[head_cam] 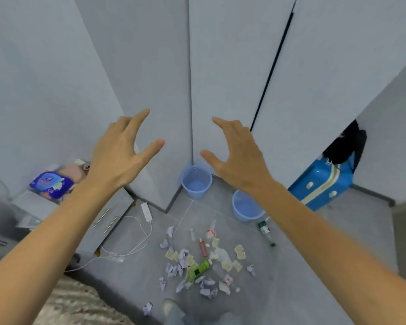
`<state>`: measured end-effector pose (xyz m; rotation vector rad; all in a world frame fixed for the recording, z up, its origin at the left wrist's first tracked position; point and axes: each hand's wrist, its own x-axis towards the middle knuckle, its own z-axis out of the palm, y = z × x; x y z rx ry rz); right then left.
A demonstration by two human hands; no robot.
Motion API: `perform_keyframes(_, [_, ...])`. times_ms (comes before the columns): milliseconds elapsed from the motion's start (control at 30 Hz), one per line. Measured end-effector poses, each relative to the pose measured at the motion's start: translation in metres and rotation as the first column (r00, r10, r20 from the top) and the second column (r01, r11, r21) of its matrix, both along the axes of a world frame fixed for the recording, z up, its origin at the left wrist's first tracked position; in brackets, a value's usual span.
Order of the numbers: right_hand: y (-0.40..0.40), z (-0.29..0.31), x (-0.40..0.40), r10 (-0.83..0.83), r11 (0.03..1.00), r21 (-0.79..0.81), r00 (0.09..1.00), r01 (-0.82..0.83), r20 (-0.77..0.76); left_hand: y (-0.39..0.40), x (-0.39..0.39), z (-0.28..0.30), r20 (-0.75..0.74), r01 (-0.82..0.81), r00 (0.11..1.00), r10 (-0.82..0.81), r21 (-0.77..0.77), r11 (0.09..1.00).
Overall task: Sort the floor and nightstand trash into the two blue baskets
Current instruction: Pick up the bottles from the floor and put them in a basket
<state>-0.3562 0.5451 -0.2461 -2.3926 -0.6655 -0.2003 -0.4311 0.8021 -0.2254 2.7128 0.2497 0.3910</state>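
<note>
Both arms are stretched out in front of me. My left hand (120,151) and my right hand (237,156) hang in the air with fingers spread and hold nothing. Far below them, two blue baskets stand on the grey floor: one (195,182) in the wall corner, the other (245,207) partly hidden by my right forearm. Floor trash lies in front of the baskets: several crumpled paper balls (206,289), a green bottle (198,270), a brown bottle (203,247) and a clear bottle with a green label (265,229). On the grey nightstand (99,219) at left lies a blue packet (51,185).
A white power strip (146,211) and its cable (136,245) trail across the floor beside the nightstand. A blue suitcase (321,184) leans at the right wall. Tall grey cabinet doors (220,66) rise ahead. A patterned blanket (73,303) fills the lower left.
</note>
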Motion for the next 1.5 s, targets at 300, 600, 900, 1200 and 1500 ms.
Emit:
perform_keyframes(300, [-0.069, -0.036, -0.031, -0.204, 0.978, 0.033, 0.975, 0.207, -0.085, -0.06, 0.014, -0.02, -0.06, 0.212, 0.976, -0.209, 0.061, 0.975])
perform_keyframes(600, [-0.032, -0.084, -0.04, -0.423, 0.896, 0.075, 0.894, 0.437, -0.149, -0.024, 0.066, -0.057, -0.07, 0.414, 0.908, -0.413, -0.002, 0.91])
perform_keyframes(900, [0.055, -0.109, -0.029, -0.633, 0.755, 0.043, 0.744, 0.654, -0.213, 0.057, 0.156, -0.085, -0.112, 0.567, 0.811, -0.574, -0.089, 0.819])
perform_keyframes(1200, [0.01, -0.154, -0.047, -0.733, 0.647, 0.072, 0.645, 0.759, -0.216, -0.004, 0.178, -0.142, -0.163, 0.697, 0.671, -0.724, -0.197, 0.69])
perform_keyframes(1500, [-0.095, -0.272, -0.036, -0.725, 0.656, -0.042, 0.615, 0.753, -0.308, -0.113, 0.199, -0.268, -0.253, 0.737, 0.576, -0.778, -0.252, 0.627])
